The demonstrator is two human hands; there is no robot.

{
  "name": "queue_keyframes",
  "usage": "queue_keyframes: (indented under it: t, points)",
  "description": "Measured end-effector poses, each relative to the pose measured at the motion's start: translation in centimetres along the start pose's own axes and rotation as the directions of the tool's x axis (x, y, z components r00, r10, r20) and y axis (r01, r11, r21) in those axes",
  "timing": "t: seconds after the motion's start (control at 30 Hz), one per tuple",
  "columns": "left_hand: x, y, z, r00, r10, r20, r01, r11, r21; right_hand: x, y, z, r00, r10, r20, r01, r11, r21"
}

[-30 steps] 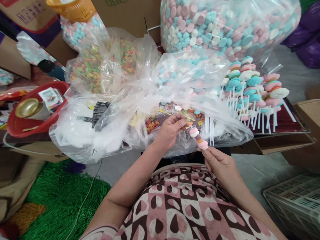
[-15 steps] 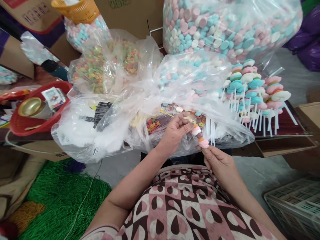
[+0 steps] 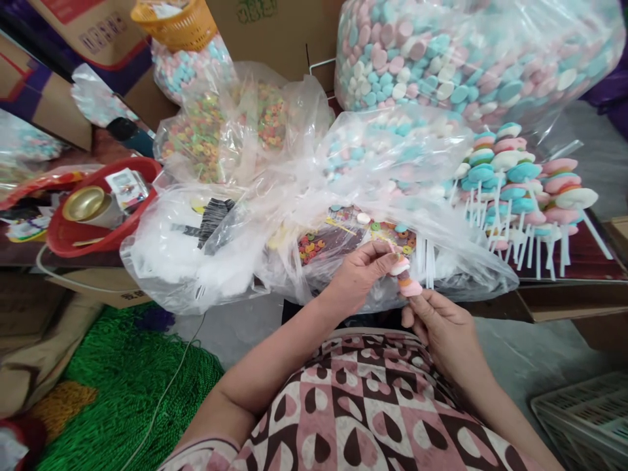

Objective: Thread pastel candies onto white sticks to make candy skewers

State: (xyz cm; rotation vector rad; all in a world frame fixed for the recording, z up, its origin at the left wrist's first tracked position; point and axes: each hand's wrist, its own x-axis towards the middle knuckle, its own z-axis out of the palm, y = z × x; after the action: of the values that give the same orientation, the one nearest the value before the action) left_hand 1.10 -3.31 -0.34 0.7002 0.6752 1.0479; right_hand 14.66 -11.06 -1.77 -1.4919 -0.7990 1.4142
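Between my hands is a short marshmallow skewer (image 3: 410, 288) with pink and white marshmallows and orange and dark gummy pieces. My right hand (image 3: 444, 327) pinches its lower end, where the fingers hide the stick. At the upper end, my left hand (image 3: 366, 275) is closed with thumb and forefinger on the top pieces. A bit of pink shows above those fingertips. Just beyond the hands, loose gummy rings (image 3: 311, 248) lie among the plastic bags. White sticks (image 3: 428, 261) stand close by on the right.
Finished marshmallow skewers (image 3: 520, 176) are piled at the right. Behind are a large bag of marshmallows (image 3: 471, 65) and a bag of gummy rings (image 3: 201, 137). A red basket (image 3: 59, 239) holds a gold bowl (image 3: 87, 204). Green cords (image 3: 122, 379) lie at the lower left.
The view has shifted, so the whole scene sits further right. Both hands keep their hold on the skewer, and a pink bit now shows above my left fingertips.
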Motion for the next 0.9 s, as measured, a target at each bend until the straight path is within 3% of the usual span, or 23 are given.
queue_keyframes:
  t: [0.13, 0.2, 0.23, 0.3, 0.37, 0.43, 0.5, 0.57, 0.7, 0.77, 0.9]
  points:
    - [0.6, 1.2, -1.2, 0.999, 0.003, 0.044, -0.013, 0.970, 0.242, 0.1, -0.5, 0.4, 1.000, 0.005, -0.007, -0.004, 0.994, 0.107]
    - [1.8, 2.6, -2.6, 0.998, 0.033, 0.047, -0.053, 0.853, 0.519, 0.2, -0.3, 0.2, 1.000, 0.003, -0.023, 0.000, 0.991, 0.136]
    - [2.5, 3.5, -3.3, 0.995, 0.101, 0.022, -0.088, 0.712, 0.697, 0.2, -0.2, 0.1, 1.000, 0.005, -0.026, -0.001, 0.990, 0.144]
    - [4.1, 5.3, -4.8, 0.974, 0.226, 0.026, -0.089, 0.274, 0.958, 0.2, 0.2, -0.1, 0.999, 0.016, -0.029, -0.011, 0.989, 0.149]
    - [5.4, 7.0, -6.0, 0.950, 0.313, 0.008, 0.024, -0.100, 0.995, 0.1, 0.5, -0.3, 0.999, 0.031, -0.036, -0.026, 0.989, 0.148]
    - [6.2, 8.2, -7.0, 0.941, 0.337, 0.031, 0.088, -0.331, 0.939, 0.0, 0.8, -0.4, 0.998, 0.040, -0.043, -0.034, 0.989, 0.143]
    - [6.4, 9.0, -7.8, 0.953, 0.297, 0.049, 0.095, -0.452, 0.887, -0.1, 0.9, -0.5, 0.998, 0.040, -0.050, -0.033, 0.990, 0.140]
    - [6.3, 9.3, -8.6, 0.969, 0.242, 0.052, 0.077, -0.496, 0.865, -0.1, 0.9, -0.6, 0.998, 0.035, -0.054, -0.027, 0.990, 0.136]
    - [6.4, 9.3, -10.0, 0.967, 0.249, 0.043, 0.081, -0.467, 0.880, -0.1, 0.6, -0.5, 0.998, 0.032, -0.048, -0.027, 0.994, 0.109]
    - [6.7, 9.2, -10.2, 0.961, 0.275, 0.030, 0.088, -0.406, 0.909, -0.1, 0.5, -0.4, 0.998, 0.033, -0.046, -0.028, 0.995, 0.092]
    - [7.7, 8.8, -9.9, 0.968, 0.249, 0.026, 0.020, -0.180, 0.983, -0.1, 0.4, -0.2, 0.998, 0.021, -0.062, -0.017, 0.998, 0.065]
